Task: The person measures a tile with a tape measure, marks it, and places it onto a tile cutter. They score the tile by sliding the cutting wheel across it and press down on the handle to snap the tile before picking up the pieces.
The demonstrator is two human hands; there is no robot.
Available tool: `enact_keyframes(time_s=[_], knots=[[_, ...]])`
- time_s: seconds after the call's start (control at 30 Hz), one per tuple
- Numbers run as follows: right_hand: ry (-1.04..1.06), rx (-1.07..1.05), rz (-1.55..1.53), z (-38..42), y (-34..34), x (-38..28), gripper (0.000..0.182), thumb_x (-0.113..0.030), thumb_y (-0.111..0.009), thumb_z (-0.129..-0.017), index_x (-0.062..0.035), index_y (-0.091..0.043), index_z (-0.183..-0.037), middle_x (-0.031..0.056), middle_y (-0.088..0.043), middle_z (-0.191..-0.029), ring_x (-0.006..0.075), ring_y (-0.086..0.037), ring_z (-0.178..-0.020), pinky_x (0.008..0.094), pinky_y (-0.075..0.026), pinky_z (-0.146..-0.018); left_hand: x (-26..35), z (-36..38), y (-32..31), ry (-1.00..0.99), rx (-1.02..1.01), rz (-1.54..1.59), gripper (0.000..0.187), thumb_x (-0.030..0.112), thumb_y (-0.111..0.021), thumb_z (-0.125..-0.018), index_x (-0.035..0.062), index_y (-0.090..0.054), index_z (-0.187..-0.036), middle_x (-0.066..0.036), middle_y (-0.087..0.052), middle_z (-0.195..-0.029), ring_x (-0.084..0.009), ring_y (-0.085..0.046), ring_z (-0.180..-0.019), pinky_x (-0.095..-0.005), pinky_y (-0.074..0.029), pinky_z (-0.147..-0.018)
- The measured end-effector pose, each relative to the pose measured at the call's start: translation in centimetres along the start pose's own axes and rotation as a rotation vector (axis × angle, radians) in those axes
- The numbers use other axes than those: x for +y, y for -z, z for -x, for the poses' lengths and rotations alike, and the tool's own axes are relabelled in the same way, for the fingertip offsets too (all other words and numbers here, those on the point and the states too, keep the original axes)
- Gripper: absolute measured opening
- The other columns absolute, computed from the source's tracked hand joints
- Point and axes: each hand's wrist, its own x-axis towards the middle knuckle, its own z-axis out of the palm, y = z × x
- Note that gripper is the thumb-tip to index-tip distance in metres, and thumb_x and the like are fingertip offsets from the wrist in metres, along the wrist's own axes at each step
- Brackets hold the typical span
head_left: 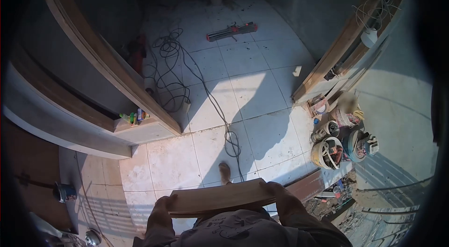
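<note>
Sunlit white tiled floor, grey walls, wooden door frames, black cable, buckets by doorway

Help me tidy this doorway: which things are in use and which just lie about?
In hand:
long pale wooden plank, gripped by left hand and right hand.

Lying about:
red-and-black tile cutter
tangled black cable
round buckets of tools
small dark can

Counted on the tiled floor

Two hands, left and right; one wooden plank at lower centre; one tile cutter at top centre; two buckets at right; one tin at lower left.
</note>
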Motion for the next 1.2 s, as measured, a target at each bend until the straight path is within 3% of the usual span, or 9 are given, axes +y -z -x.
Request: enact_keyframes(time_s=[0.33, 0.5, 0.7, 0.93, 1.07, 1.2], knots=[[0.069, -0.017, 0.111, -6.6, 17.0, -21.1, 0.077, -0.069, -0.045, -0.085, -0.0008, -0.062, -0.116, 0.0179, -0.064, -0.115, 0.0270, -0.059, -0.108, 0.0398, -0.041, -0.094, 15.1, -2.1, 6.2, 0.093, -0.003, 0.123, 0.080, 0.073, -0.050, -0.080, 0.0046, -0.063, -0.119, -0.016, -0.063, -0.119, -0.0285, -0.057, -0.114, -0.0407, -0.040, -0.098], [0.052, 0.002, 0.065, -10.1, 24.9, -26.2, 0.076, -0.069, -0.047, -0.085, -0.0010, -0.063, -0.115, 0.0174, -0.064, -0.113, 0.0264, -0.059, -0.106, 0.0395, -0.042, -0.093, 26.0, -8.6, 10.6, -0.113, -0.005, 0.033, 0.084, 0.077, -0.046, -0.079, 0.0040, -0.064, -0.117, -0.015, -0.066, -0.112, -0.0288, -0.060, -0.107, -0.0425, -0.042, -0.095], [0.008, 0.213, 0.235, -18.7, 34.6, -26.8, 0.073, -0.068, -0.052, -0.084, -0.0021, -0.065, -0.111, 0.0149, -0.066, -0.108, 0.0244, -0.060, -0.098, 0.0395, -0.043, -0.089, 51.0, -15.4, 18.0, -0.238, -0.009, -0.081, 0.084, 0.076, -0.046, -0.079, 0.0031, -0.065, -0.115, -0.016, -0.066, -0.110, -0.0289, -0.061, -0.105, -0.0424, -0.043, -0.093], [-0.203, 0.127, -0.110, -17.4, 44.8, -30.9, 0.074, -0.069, -0.049, -0.084, -0.0017, -0.064, -0.112, 0.0151, -0.065, -0.108, 0.0247, -0.060, -0.099, 0.0396, -0.043, -0.089, 77.6, -15.2, 23.9, -0.352, -0.036, -0.209, 0.083, 0.076, -0.046, -0.080, 0.0020, -0.065, -0.113, -0.016, -0.067, -0.107, -0.0291, -0.062, -0.103, -0.0422, -0.043, -0.092], [-0.212, 0.107, -0.111, -19.9, 50.9, -34.5, 0.075, -0.069, -0.048, -0.085, -0.0015, -0.064, -0.113, 0.0152, -0.065, -0.108, 0.0248, -0.060, -0.099, 0.0397, -0.043, -0.089, 85.3, -14.4, 26.6, -0.356, -0.028, -0.154, 0.083, 0.076, -0.046, -0.080, 0.0013, -0.066, -0.112, -0.016, -0.067, -0.106, -0.0291, -0.063, -0.102, -0.0422, -0.044, -0.091], [-0.185, 0.068, -0.054, -26.2, 58.6, -39.4, 0.075, -0.069, -0.047, -0.085, -0.0013, -0.063, -0.113, 0.0154, -0.065, -0.109, 0.0249, -0.060, -0.099, 0.0397, -0.043, -0.089, 88.7, -15.5, 27.1, -0.257, -0.028, -0.096, 0.083, 0.075, -0.046, -0.080, 0.0007, -0.066, -0.111, -0.017, -0.068, -0.104, -0.0292, -0.063, -0.101, -0.0421, -0.044, -0.090]])
